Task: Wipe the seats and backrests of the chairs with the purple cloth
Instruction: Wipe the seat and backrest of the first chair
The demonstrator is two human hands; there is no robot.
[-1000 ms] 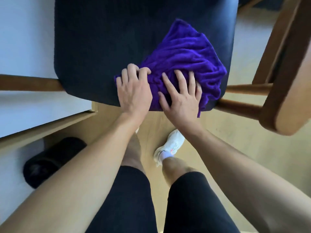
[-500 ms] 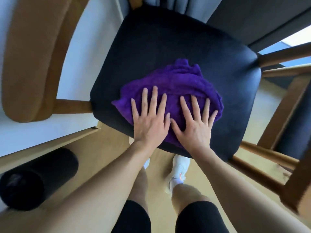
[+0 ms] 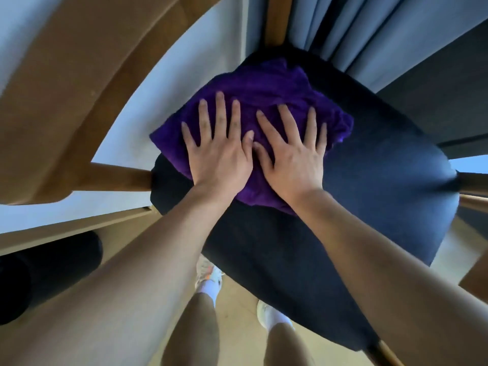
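Seen from above, left hand [image 3: 220,157] and right hand [image 3: 291,158] lie side by side, fingers straight and spread, pressing a purple cloth [image 3: 264,85] onto a dark seat [image 3: 369,194].

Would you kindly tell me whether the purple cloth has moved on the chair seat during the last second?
Yes. The purple cloth has slid across the dark seat, away from the near edge it overhung and toward the seat's far end.

The crumpled purple cloth [image 3: 264,91] lies bunched on the dark padded chair seat [image 3: 383,180], toward its far-left corner.
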